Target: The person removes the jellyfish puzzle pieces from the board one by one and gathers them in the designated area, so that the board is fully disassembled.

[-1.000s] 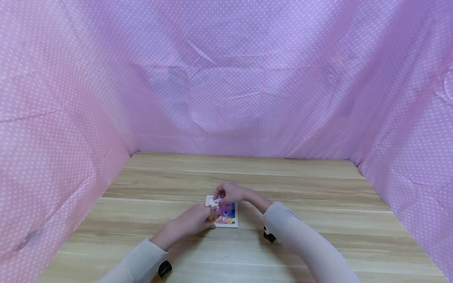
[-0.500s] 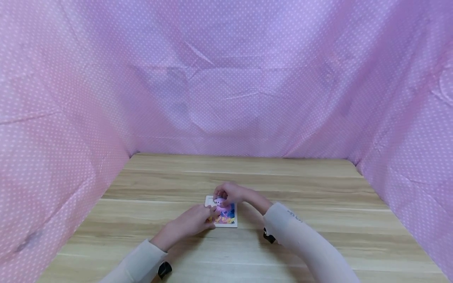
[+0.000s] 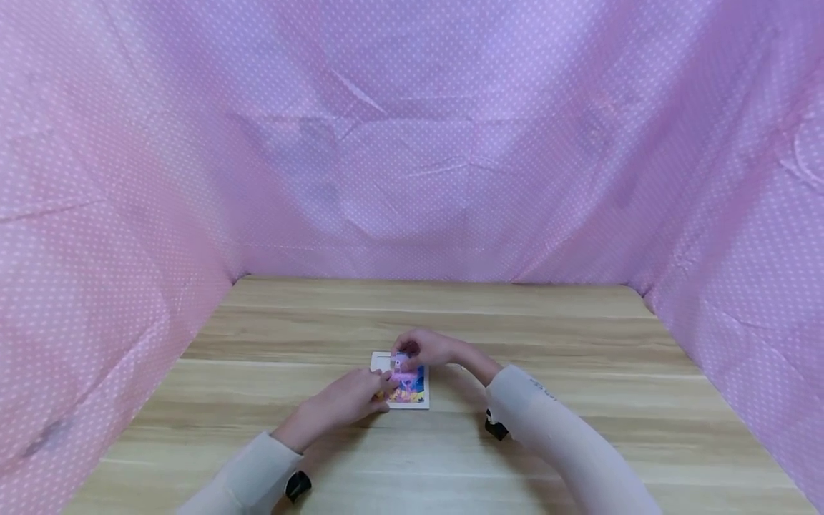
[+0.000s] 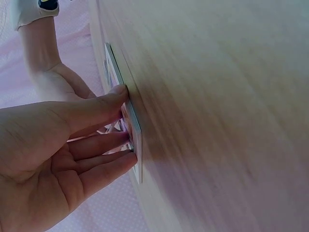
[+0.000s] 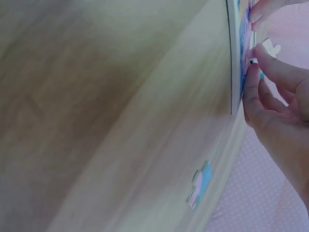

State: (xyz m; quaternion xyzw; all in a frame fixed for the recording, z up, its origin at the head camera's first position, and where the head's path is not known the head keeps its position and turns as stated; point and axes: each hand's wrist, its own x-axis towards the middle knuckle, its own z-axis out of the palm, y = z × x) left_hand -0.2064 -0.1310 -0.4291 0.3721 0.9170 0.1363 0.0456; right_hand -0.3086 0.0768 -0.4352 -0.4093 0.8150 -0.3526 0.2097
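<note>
A small jigsaw puzzle in a white frame, with a pink, purple, blue and yellow picture, lies on the wooden table. My right hand pinches a pink-purple jigsaw piece with a printed eye between thumb and fingertips, low over the puzzle's upper part. At the puzzle's left side my left hand rests its fingers on the picture; its thumb touches the frame's edge in the left wrist view. Much of the puzzle's left half is hidden under the left hand.
A loose light blue and pink jigsaw piece lies on the table in the right wrist view. Beside the right thumb, a pale piece shows. Pink dotted cloth hangs behind and on both sides of the table.
My right hand has shifted slightly right with the pink-purple jigsaw piece over the puzzle. My left hand keeps its place on the puzzle's left side. The head view has tilted a little.
</note>
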